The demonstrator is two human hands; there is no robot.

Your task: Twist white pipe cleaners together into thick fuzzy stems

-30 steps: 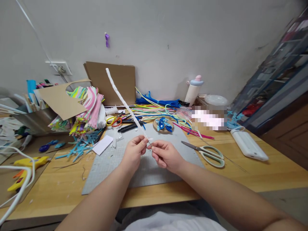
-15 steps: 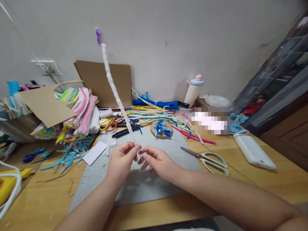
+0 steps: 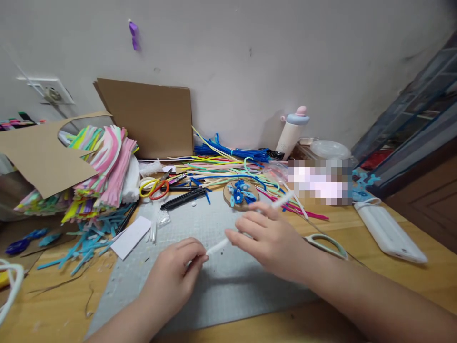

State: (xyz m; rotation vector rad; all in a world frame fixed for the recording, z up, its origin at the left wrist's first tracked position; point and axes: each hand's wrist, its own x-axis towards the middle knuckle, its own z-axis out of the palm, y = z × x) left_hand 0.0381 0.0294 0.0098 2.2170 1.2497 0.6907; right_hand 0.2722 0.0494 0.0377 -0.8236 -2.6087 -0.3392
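Observation:
My left hand [image 3: 174, 269] pinches the near end of a long white fuzzy pipe cleaner [image 3: 217, 247] between thumb and fingers. Further along the same stem is my right hand [image 3: 273, 240], its fingers loosely curled over it and hiding its middle. Past those fingers the far end shows again, slanting up to the right. Both hands are above a grey cutting mat [image 3: 182, 305]. Behind the right hand, a round wooden slice [image 3: 228, 195] bears blue pipe-cleaner flowers [image 3: 240, 191].
Scissors with pale green handles [image 3: 328, 244] lie partly under my right forearm. Coloured pipe cleaners [image 3: 221, 172] spread along the back. Bundled pink and yellow stems [image 3: 114, 166], cardboard [image 3: 153, 119] and a white card [image 3: 131, 237] are at left. A bottle [image 3: 291, 136] and white power bank [image 3: 391, 233] are at right.
The white pipe cleaner has swung from nearly upright to a low slant pointing right. My right hand has moved up and right along it, away from my left. The view has shifted slightly.

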